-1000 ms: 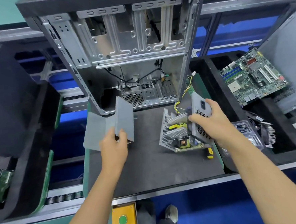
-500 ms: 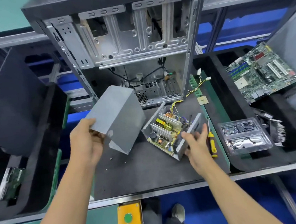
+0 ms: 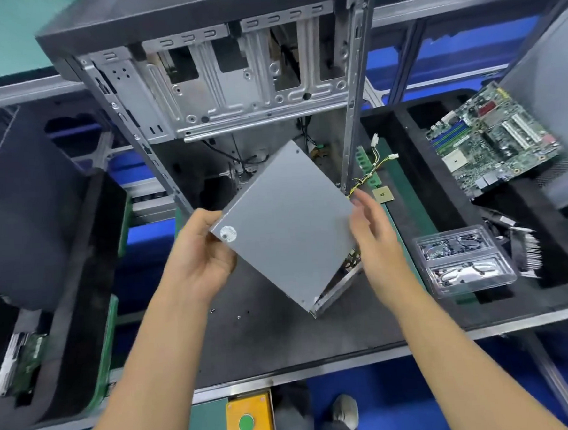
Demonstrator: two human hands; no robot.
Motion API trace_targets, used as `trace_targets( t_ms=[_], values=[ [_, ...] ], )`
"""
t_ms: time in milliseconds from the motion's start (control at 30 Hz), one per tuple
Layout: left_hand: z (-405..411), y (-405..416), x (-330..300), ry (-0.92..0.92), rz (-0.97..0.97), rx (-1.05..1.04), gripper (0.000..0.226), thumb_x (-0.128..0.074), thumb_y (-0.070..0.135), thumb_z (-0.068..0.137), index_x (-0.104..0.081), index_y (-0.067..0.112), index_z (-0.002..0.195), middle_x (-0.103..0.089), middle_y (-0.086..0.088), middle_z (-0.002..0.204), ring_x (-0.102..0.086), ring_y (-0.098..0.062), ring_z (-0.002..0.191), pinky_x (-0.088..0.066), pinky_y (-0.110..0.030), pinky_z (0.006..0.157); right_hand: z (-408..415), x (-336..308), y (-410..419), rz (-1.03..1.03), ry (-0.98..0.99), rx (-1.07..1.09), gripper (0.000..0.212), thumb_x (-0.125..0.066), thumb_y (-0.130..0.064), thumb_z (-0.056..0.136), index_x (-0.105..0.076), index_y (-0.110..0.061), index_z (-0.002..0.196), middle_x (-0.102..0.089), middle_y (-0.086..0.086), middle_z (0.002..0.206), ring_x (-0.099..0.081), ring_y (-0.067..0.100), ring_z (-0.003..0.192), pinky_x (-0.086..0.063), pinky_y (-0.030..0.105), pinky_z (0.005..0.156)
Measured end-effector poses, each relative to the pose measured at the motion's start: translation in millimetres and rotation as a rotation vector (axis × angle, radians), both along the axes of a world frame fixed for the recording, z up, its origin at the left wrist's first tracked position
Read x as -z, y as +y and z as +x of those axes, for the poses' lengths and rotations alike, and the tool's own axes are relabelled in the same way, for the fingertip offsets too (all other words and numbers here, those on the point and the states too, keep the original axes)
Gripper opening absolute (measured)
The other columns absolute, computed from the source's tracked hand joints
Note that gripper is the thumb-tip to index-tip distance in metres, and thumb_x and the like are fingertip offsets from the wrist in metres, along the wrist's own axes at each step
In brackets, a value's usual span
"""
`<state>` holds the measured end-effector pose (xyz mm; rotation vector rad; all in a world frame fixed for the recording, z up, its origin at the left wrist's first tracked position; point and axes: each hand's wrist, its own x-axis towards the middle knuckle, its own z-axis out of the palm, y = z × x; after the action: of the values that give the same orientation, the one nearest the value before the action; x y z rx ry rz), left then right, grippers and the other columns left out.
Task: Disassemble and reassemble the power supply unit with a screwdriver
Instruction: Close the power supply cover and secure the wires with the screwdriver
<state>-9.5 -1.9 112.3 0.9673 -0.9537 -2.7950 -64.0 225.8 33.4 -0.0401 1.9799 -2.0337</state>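
Note:
The grey metal cover (image 3: 286,224) of the power supply lies over the power supply base (image 3: 341,282), hiding most of it; only a metal edge and a bit of circuit board show at the lower right. My left hand (image 3: 202,256) grips the cover's left corner, next to a round sticker. Beside the cover's right edge my right hand (image 3: 375,232) hovers with fingers apart, holding nothing. Yellow and black wires (image 3: 373,168) trail from the unit toward the case. A few loose screws (image 3: 239,315) lie on the dark mat (image 3: 251,349). The screwdriver is hidden.
An open computer case (image 3: 234,85) stands upright just behind the unit. A motherboard (image 3: 491,142) leans in the black tray at right, near a clear plastic parts box (image 3: 462,263). A small chip (image 3: 382,193) and a memory stick (image 3: 367,166) lie on the green edge. A yellow button box (image 3: 250,419) sits below.
My left hand has carried the cover from the left over onto the base, hiding the circuit board. My right hand has let go of the base and risen to the cover's right edge.

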Motion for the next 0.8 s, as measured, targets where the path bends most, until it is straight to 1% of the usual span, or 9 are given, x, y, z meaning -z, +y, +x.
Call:
trace_targets(
  t_ms=[100,200,300,333,400,500,633,733,800],
  values=[
    [-10,11,3,-0.007,0.086,-0.077,0.030,-0.042,-0.003,0.088,-0.059,0.003,0.064,-0.065,-0.005,0.067,-0.064,-0.012,0.053,-0.052,-0.019,0.051,-25,-7,10,-0.063,-0.157,-0.129,0.041,-0.053,-0.060,0.092,-0.071,-0.029,0.113,-0.071,-0.008,0.117,-0.067,0.008,0.104,-0.051,0.031,0.088],
    [-15,16,7,0.045,0.197,-0.153,0.014,-0.047,-0.005,0.094,-0.060,-0.003,0.089,-0.068,-0.012,0.087,-0.069,-0.016,0.069,-0.054,-0.017,0.055,-44,-19,14,-0.126,-0.236,-0.015,0.039,-0.060,-0.046,0.095,-0.060,-0.010,0.110,-0.067,0.009,0.110,-0.068,0.026,0.090,-0.057,0.032,0.063],
    [-17,26,11,0.101,0.261,-0.149,0.018,-0.046,-0.004,0.097,-0.060,-0.008,0.107,-0.072,-0.017,0.089,-0.074,-0.020,0.072,-0.056,-0.018,0.056,-60,-28,18,-0.287,-0.452,0.020,0.090,-0.068,-0.066,0.071,-0.043,-0.017,0.142,-0.055,0.017,0.135,-0.065,0.034,0.111,-0.057,0.047,0.089],
    [-18,30,14,0.107,0.269,-0.162,0.018,-0.046,-0.005,0.097,-0.060,-0.009,0.107,-0.072,-0.018,0.087,-0.074,-0.021,0.072,-0.056,-0.019,0.057,-62,-30,19,-0.276,-0.505,-0.064,0.092,-0.066,-0.071,0.067,-0.045,-0.023,0.143,-0.055,0.019,0.137,-0.064,0.036,0.114,-0.053,0.053,0.096],
    [-20,39,17,0.126,0.316,-0.205,0.016,-0.047,-0.005,0.097,-0.058,-0.008,0.109,-0.070,-0.018,0.087,-0.074,-0.022,0.071,-0.058,-0.020,0.059,-60,-31,18,-0.252,-0.526,-0.243,0.075,-0.061,-0.069,0.074,-0.057,-0.024,0.133,-0.060,0.021,0.133,-0.063,0.039,0.116,-0.046,0.057,0.101],
    [-24,46,26,0.157,0.356,-0.214,0.015,-0.049,-0.004,0.097,-0.059,-0.010,0.106,-0.072,-0.019,0.086,-0.074,-0.024,0.073,-0.059,-0.023,0.060,-66,-35,14,-0.302,-0.491,-0.206,0.061,-0.064,-0.055,0.084,-0.059,-0.019,0.133,-0.066,0.017,0.120,-0.066,0.036,0.111,-0.053,0.051,0.093],
    [-20,40,40,0.064,0.122,0.071,0.024,-0.062,0.019,0.094,-0.066,-0.002,0.103,-0.071,-0.014,0.095,-0.074,-0.023,0.082,-0.059,-0.029,0.064,-89,-51,23,-0.213,-0.382,-0.171,0.043,-0.065,-0.046,0.090,-0.061,-0.023,0.126,-0.071,0.009,0.116,-0.071,0.032,0.101,-0.058,0.047,0.084],
    [-21,26,53,-0.115,-0.254,0.249,0.060,-0.065,0.060,0.082,-0.067,0.008,0.113,-0.065,-0.010,0.099,-0.067,-0.017,0.073,-0.055,-0.028,0.061,-102,-56,30,-0.093,-0.294,-0.221,0.026,-0.068,-0.045,0.088,-0.070,-0.029,0.108,-0.072,0.001,0.112,-0.071,0.026,0.093,-0.059,0.043,0.080],
    [-25,21,53,-0.157,-0.403,0.355,0.097,-0.062,0.083,0.067,-0.061,0.004,0.124,-0.058,-0.016,0.107,-0.062,-0.023,0.081,-0.055,-0.031,0.066,-107,-58,27,-0.044,-0.282,-0.279,0.019,-0.066,-0.044,0.090,-0.071,-0.030,0.102,-0.076,-0.002,0.097,-0.073,0.024,0.087,-0.060,0.038,0.074]
  ],
)
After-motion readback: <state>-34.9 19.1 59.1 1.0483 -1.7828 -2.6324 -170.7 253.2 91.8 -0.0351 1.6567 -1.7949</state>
